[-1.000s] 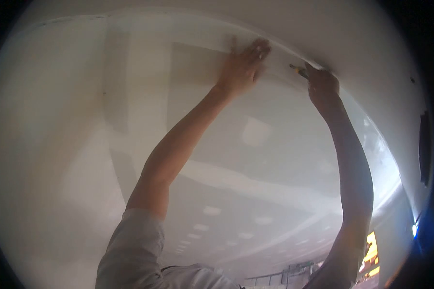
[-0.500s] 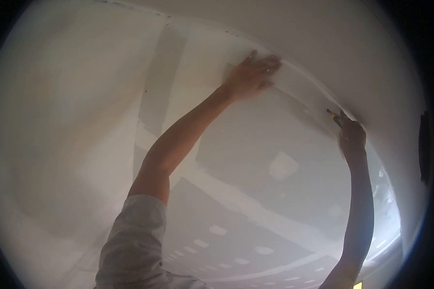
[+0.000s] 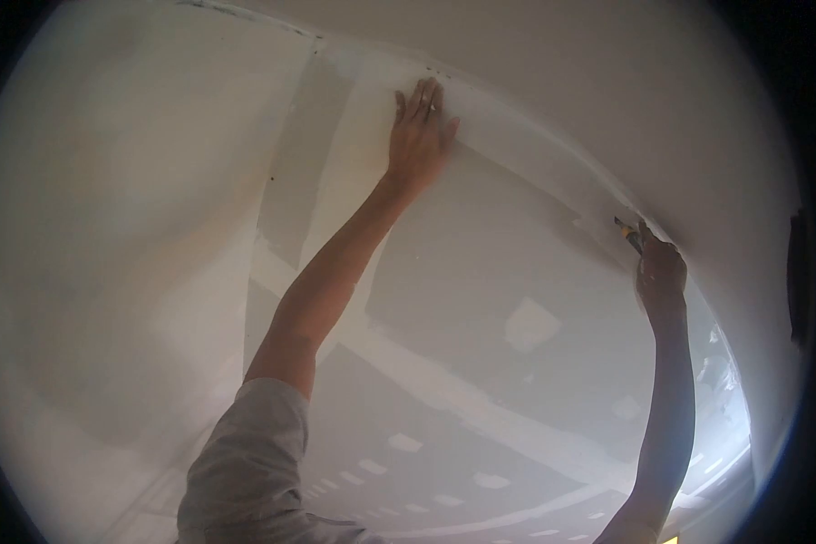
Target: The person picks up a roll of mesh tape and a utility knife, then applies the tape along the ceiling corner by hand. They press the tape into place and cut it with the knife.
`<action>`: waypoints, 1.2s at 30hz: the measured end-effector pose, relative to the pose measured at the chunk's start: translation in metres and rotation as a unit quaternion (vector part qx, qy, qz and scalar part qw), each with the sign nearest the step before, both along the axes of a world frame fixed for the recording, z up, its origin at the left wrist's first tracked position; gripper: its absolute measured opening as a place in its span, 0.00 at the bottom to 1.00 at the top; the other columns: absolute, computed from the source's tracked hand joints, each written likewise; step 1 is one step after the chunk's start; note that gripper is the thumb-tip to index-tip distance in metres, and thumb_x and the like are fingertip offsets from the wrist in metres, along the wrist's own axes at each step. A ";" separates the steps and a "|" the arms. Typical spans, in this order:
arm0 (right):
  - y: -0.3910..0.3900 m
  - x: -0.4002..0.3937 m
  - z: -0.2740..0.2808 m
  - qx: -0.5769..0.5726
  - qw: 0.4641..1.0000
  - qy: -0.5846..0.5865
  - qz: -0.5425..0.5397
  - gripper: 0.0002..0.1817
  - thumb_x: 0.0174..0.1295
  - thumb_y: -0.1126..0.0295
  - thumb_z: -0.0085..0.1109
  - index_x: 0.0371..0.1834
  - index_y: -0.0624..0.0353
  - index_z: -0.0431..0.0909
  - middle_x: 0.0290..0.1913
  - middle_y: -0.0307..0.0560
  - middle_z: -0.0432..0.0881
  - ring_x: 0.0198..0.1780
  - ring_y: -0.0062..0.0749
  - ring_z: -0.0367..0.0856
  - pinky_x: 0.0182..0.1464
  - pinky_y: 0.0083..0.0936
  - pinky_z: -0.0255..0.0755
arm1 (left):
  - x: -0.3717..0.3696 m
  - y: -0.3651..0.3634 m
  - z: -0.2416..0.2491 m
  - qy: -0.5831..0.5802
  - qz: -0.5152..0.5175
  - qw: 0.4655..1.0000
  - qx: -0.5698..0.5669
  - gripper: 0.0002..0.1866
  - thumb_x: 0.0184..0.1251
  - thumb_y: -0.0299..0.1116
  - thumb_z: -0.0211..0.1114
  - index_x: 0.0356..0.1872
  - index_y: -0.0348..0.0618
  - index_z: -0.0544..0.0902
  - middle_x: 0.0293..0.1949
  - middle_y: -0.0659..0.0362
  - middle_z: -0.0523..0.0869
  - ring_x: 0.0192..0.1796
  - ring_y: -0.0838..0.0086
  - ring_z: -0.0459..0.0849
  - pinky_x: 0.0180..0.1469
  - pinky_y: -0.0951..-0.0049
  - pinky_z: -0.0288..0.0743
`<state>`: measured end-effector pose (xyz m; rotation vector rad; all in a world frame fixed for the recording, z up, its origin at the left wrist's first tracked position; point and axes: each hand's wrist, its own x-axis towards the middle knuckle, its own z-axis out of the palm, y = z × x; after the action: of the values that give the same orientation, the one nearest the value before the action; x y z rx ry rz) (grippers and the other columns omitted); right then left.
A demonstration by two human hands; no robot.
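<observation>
Both arms raised overhead, working at the ceiling. Left hand [image 3: 419, 136] pressed flat against the drywall ceiling [image 3: 480, 263], fingers together and extended, pointing toward the taped corner seam [image 3: 526, 136] where ceiling meets the upper wall [image 3: 607, 82]; palm holds nothing, just bears on the board. Left arm nearly straight, elbow slightly bent, grey short sleeve [image 3: 245, 453] at the shoulder.

Right hand [image 3: 660, 272] sits further along the same seam, toward the right edge of the ceiling panel, well apart from the left. Fist closed around a small tool [image 3: 627, 231]; only a short yellowish-dark tip shows above the knuckles, so whether it is a knife or scraper cannot be told. The tip touches the seam line at the ceiling's edge. Right forearm rises almost vertical, wrist bent a little toward the wall.

Ceiling carries broad bands of dried joint compound [image 3: 444, 372] crossing between panels, and rows of pale filled spots [image 3: 403, 442] near the lower edge of the view.
</observation>
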<state>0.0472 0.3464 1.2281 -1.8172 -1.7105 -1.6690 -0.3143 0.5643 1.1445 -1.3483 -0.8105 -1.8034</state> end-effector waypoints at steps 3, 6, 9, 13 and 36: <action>-0.002 -0.003 0.000 -0.003 1.000 0.001 0.011 0.30 0.63 0.82 0.58 0.71 0.56 0.73 0.40 0.59 0.88 0.43 0.50 0.89 0.46 0.43 0.84 | -0.002 0.003 0.003 -0.005 0.016 1.000 0.012 0.29 0.75 0.40 0.58 0.66 0.24 0.72 0.69 0.40 0.73 0.76 0.51 0.65 0.77 0.39 0.54; 0.000 -0.001 -0.001 -0.005 1.000 0.005 0.004 0.31 0.63 0.82 0.58 0.72 0.56 0.72 0.40 0.58 0.88 0.43 0.49 0.89 0.46 0.43 0.84 | -0.007 0.006 0.004 -0.025 -0.006 0.999 0.021 0.28 0.75 0.39 0.58 0.66 0.24 0.73 0.69 0.40 0.74 0.76 0.51 0.66 0.77 0.40 0.55; 0.001 -0.003 -0.001 0.013 1.000 -0.007 -0.008 0.31 0.63 0.82 0.58 0.72 0.56 0.72 0.40 0.58 0.88 0.43 0.49 0.89 0.46 0.43 0.84 | -0.006 0.008 0.009 -0.044 0.002 0.999 0.021 0.28 0.75 0.38 0.57 0.66 0.24 0.73 0.69 0.40 0.74 0.76 0.51 0.67 0.77 0.40 0.54; 0.005 0.002 -0.001 0.008 1.000 -0.025 -0.014 0.32 0.63 0.82 0.58 0.73 0.55 0.71 0.38 0.57 0.88 0.42 0.49 0.88 0.45 0.42 0.84 | -0.016 0.006 0.009 -0.028 0.007 0.999 0.025 0.28 0.75 0.39 0.56 0.67 0.24 0.72 0.70 0.40 0.74 0.76 0.51 0.67 0.77 0.39 0.54; 0.004 0.012 -0.002 0.010 0.999 -0.036 0.006 0.35 0.63 0.81 0.60 0.76 0.54 0.67 0.40 0.56 0.88 0.39 0.46 0.87 0.42 0.39 0.84 | -0.106 0.032 0.017 -0.085 0.136 0.987 -0.030 0.26 0.80 0.41 0.48 0.70 0.36 0.73 0.71 0.49 0.76 0.74 0.51 0.71 0.75 0.37 0.57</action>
<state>0.0595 0.3507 1.2259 -1.7553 -1.7222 -1.7608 -0.4207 0.5964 1.1619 -1.0705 -1.0909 -1.7041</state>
